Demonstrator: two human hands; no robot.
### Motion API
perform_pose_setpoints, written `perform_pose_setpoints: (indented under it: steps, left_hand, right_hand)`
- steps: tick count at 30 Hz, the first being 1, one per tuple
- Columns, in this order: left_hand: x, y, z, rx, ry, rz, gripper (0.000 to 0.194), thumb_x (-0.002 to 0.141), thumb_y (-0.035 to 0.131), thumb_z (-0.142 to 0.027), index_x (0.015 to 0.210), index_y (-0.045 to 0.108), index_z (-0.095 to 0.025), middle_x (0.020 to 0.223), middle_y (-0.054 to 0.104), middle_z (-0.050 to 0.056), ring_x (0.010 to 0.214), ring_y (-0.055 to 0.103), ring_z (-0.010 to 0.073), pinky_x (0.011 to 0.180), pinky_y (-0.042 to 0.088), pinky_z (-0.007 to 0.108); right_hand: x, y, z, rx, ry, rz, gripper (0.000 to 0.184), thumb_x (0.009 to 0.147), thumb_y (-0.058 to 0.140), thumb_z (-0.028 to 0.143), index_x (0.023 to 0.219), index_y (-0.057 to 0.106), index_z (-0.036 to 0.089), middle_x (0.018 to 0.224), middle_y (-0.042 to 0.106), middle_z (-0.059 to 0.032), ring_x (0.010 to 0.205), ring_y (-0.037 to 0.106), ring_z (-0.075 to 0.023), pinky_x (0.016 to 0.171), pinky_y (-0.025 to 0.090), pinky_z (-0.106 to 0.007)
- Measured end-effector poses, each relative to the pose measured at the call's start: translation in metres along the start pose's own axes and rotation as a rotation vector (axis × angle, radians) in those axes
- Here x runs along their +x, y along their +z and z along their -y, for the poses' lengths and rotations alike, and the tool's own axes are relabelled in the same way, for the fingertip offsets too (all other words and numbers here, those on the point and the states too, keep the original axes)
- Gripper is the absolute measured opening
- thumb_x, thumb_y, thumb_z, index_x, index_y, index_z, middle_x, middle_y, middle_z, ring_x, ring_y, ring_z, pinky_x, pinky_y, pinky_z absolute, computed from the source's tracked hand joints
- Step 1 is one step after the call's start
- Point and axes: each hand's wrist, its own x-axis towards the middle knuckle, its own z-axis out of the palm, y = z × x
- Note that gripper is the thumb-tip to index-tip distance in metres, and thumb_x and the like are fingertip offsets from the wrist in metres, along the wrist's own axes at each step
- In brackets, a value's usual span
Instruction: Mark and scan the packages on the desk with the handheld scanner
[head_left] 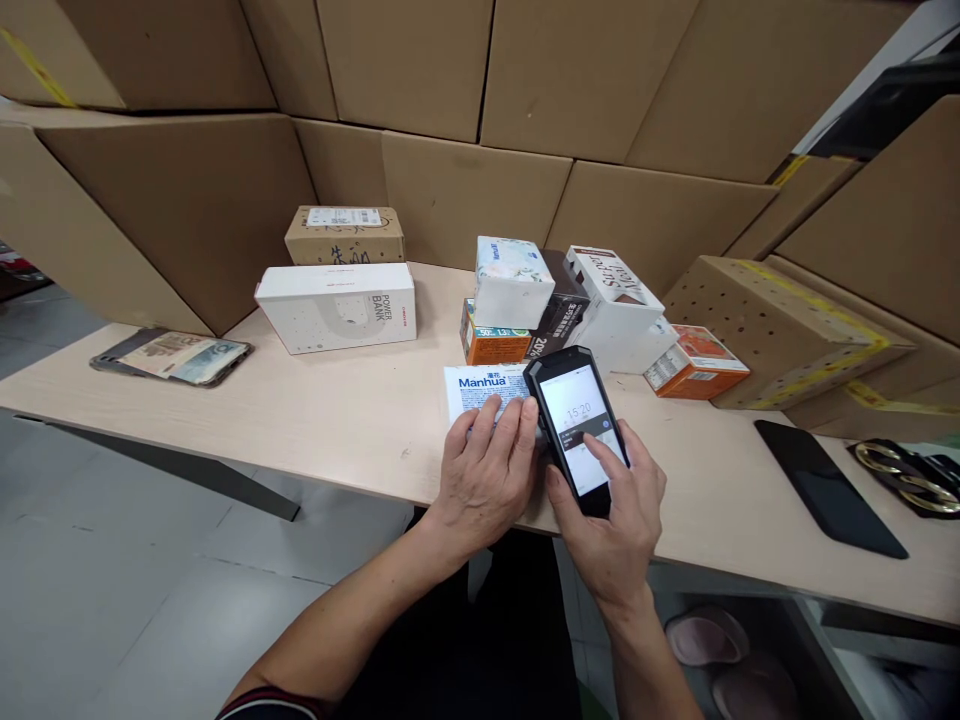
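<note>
My right hand (619, 510) grips a black smartphone (568, 385) by its lower edges, the thumb on one side and fingers on the other. One finger rests on its lit screen, which reads 15:20. The phone leans tilted above the table's front edge. My left hand (491, 455) lies with fingers extended over a white and blue Manhua tissue pack (484, 382), its fingertips beside the phone's left edge. Just behind the pack stand an orange and green small box (496, 345) and a white floral Manhua tissue pack (514, 285) resting on it.
A white power bank box (337, 308) stands at the left before a brown carton (345, 240). Banknotes lie on a phone (172, 357). Right are a white box (615, 290), an orange box (697, 362), a black phone (829, 485) and scissors (907, 480). Cardboard walls (472, 200) enclose the back.
</note>
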Motion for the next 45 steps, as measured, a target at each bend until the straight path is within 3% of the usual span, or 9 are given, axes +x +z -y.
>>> perform_pose_setpoints:
  steps: [11,23,32,35,39,45]
  left_hand:
    - [-0.001,0.001,0.0,0.004,0.002,0.018,0.047,0.094,0.058,-0.024,0.138,0.056,-0.007,0.129,0.07,0.015,0.122,0.062,0.0295,0.101,0.04,0.042]
    - [-0.001,-0.002,0.001,0.0,0.012,0.036,0.049,0.094,0.058,-0.026,0.138,0.056,-0.005,0.13,0.069,0.015,0.122,0.062,0.0294,0.102,0.04,0.041]
    - [-0.002,-0.004,0.003,-0.029,0.042,0.035,0.046,0.092,0.06,-0.027,0.137,0.059,-0.017,0.134,0.067,0.013,0.126,0.06,0.0311,0.103,0.039,0.042]
    - [-0.002,-0.004,0.003,-0.026,0.036,0.031,0.046,0.092,0.061,-0.027,0.137,0.06,-0.018,0.133,0.068,0.012,0.125,0.061,0.0312,0.101,0.04,0.042]
    - [-0.001,-0.003,0.003,-0.015,0.028,0.008,0.049,0.092,0.062,-0.028,0.137,0.058,-0.01,0.131,0.069,0.014,0.121,0.063,0.0311,0.1,0.041,0.042]
    - [0.001,-0.002,0.001,-0.009,0.026,-0.02,0.048,0.092,0.061,-0.026,0.135,0.058,-0.007,0.129,0.07,0.015,0.12,0.064,0.0311,0.099,0.042,0.042]
  right_hand:
    - [0.001,-0.001,0.002,0.022,0.029,0.005,0.046,0.082,0.077,0.026,0.125,0.061,0.019,0.138,0.057,-0.0198,0.126,0.058,-0.0353,0.097,0.052,-0.056]
    - [-0.002,-0.001,0.001,0.019,0.07,0.017,0.057,0.083,0.076,0.032,0.133,0.057,0.015,0.139,0.057,-0.0242,0.127,0.057,-0.0357,0.1,0.051,-0.057]
    - [-0.004,-0.002,-0.005,0.056,0.17,0.006,0.06,0.083,0.076,0.035,0.137,0.055,0.019,0.14,0.059,-0.02,0.129,0.058,-0.0324,0.101,0.051,-0.055]
    - [-0.005,-0.006,-0.013,0.014,0.198,-0.014,0.062,0.083,0.076,0.036,0.139,0.055,0.019,0.139,0.061,-0.0191,0.128,0.059,-0.0318,0.102,0.05,-0.054]
    - [-0.006,-0.015,-0.035,-0.111,0.21,-0.03,0.063,0.082,0.076,0.039,0.137,0.056,0.017,0.134,0.064,-0.0191,0.125,0.06,-0.0325,0.103,0.049,-0.053]
    - [-0.008,-0.027,-0.065,-0.23,0.19,0.04,0.058,0.083,0.072,0.045,0.131,0.06,0.014,0.124,0.067,-0.0192,0.119,0.062,-0.034,0.102,0.047,-0.054]
